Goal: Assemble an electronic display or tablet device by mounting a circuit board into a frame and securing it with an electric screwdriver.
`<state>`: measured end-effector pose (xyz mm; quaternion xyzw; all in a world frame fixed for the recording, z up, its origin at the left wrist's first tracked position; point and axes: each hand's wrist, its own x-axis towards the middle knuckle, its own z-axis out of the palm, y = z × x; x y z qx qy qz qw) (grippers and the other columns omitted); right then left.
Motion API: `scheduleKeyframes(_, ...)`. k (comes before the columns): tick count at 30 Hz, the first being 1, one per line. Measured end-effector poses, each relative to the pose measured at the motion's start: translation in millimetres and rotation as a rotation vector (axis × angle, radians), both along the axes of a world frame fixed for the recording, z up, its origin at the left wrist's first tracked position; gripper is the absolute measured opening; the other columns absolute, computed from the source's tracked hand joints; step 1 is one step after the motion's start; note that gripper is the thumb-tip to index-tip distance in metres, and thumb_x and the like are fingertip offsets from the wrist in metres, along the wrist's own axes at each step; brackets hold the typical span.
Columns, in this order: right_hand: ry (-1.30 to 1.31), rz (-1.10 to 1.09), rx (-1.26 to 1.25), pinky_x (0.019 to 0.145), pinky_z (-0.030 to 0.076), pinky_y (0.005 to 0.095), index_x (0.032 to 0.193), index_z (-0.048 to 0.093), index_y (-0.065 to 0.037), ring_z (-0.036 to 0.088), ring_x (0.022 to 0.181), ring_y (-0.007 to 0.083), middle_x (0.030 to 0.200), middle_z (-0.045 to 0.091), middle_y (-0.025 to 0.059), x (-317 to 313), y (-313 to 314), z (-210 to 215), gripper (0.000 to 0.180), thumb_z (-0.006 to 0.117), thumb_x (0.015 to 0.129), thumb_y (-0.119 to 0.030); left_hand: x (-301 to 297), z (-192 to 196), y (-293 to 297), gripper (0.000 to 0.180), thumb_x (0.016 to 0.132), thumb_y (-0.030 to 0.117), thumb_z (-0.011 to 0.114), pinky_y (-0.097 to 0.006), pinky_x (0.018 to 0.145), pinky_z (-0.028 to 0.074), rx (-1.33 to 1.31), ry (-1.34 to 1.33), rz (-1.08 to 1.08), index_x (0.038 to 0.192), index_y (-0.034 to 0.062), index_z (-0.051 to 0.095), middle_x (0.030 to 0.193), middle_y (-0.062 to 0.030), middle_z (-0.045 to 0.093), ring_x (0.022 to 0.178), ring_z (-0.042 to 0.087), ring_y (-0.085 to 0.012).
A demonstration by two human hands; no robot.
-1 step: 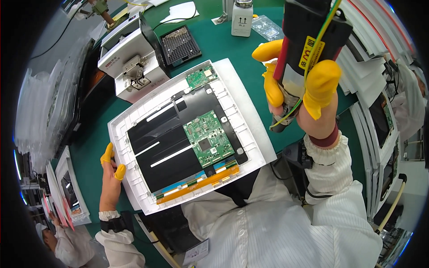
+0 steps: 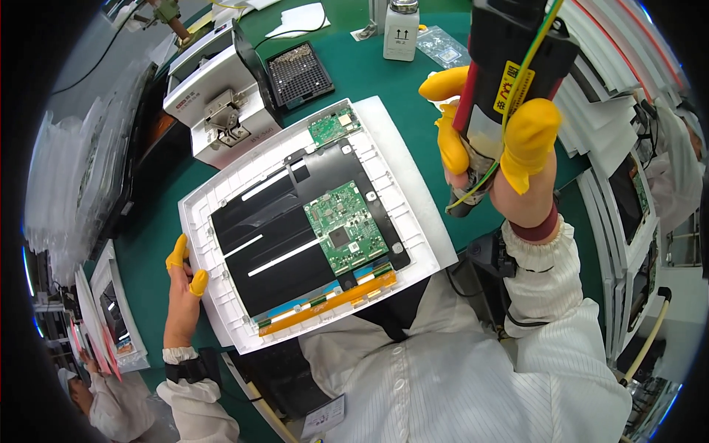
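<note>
A white plastic display housing point(image 2: 389, 179) lies tilted on the bench, with a black back panel point(image 2: 258, 244), a green circuit board point(image 2: 346, 225) and a smaller green board point(image 2: 334, 127) at its far end. An orange-brown strip point(image 2: 325, 304) runs along its near side. My left hand point(image 2: 185, 295), in yellow finger cots, grips the housing's left edge; some fingers are hidden. To the right of the housing, my right hand point(image 2: 528, 162) is wrapped round a black-and-red electric screwdriver point(image 2: 509, 74), held above the bench. A green-and-yellow wire runs along the tool.
A white screw feeder point(image 2: 221, 111) stands beyond the housing, beside a black tray of small screws point(image 2: 299, 74). A white bottle point(image 2: 401, 33) and a plastic bag point(image 2: 443, 48) are farther back. White housings point(image 2: 605, 244) are stacked at right. A co-worker point(image 2: 118, 402) sits at lower left.
</note>
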<state>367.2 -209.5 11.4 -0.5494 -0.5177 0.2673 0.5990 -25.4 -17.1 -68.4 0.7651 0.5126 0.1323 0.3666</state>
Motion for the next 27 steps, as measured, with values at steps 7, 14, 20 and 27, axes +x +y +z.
scheduleKeyframes(7, 0.283, 0.072, 0.185, 0.043, 0.042, 0.0235, 0.114, 0.047, 0.006, 0.049, 0.047, 0.0122, 0.076, 0.057, 0.0125, -14.5, -6.2, -3.3, 0.093, 0.022, 0.078, -0.076, -3.2, -2.8, 1.5, 0.061, 0.086, 0.026, 0.055, -0.023, 0.077, 0.032, -0.001, 0.05, -0.004, 0.136, 0.003, 0.029, 0.093, -0.0029, 0.032, 0.08, 0.032, -0.0152)
scheduleKeyframes(14, 0.536, 0.243, 0.358, 0.049, 0.043, 0.0309, 0.125, 0.041, 0.005, 0.051, 0.057, 0.0184, 0.114, 0.053, 0.0209, -54.9, -17.5, 12.2, 0.094, 0.029, 0.078, -0.075, -13.2, -10.8, 8.0, 0.057, 0.087, 0.032, 0.053, -0.024, 0.081, 0.034, 0.074, 0.071, -0.041, 0.131, 0.0014, 0.034, 0.105, -0.0118, 0.041, 0.086, 0.038, -0.0213)
scheduleKeyframes(20, 0.43, 0.571, 0.478, 0.051, 0.044, 0.0336, 0.128, 0.041, -0.002, 0.054, 0.065, 0.0205, 0.125, 0.049, 0.0132, -50.2, 1.4, -12.7, 0.096, 0.032, 0.072, -0.08, -2.3, -1.5, 2.7, 0.059, 0.087, 0.037, 0.052, -0.025, 0.084, 0.035, 0.089, 0.113, -0.056, 0.13, 0.0018, 0.035, 0.113, -0.0154, 0.042, 0.091, 0.04, -0.0238)
scheduleKeyframes(27, 0.504, 0.535, 0.433, 0.053, 0.043, 0.0372, 0.13, 0.041, -0.007, 0.053, 0.065, 0.0241, 0.129, 0.046, 0.0136, -57.0, -2.9, -23.7, 0.096, 0.033, 0.069, -0.082, -6.4, -3.4, 3.6, 0.062, 0.086, 0.045, 0.052, -0.028, 0.089, 0.035, 0.094, 0.132, -0.051, 0.127, 0.0021, 0.036, 0.119, -0.0177, 0.04, 0.098, 0.042, -0.0258)
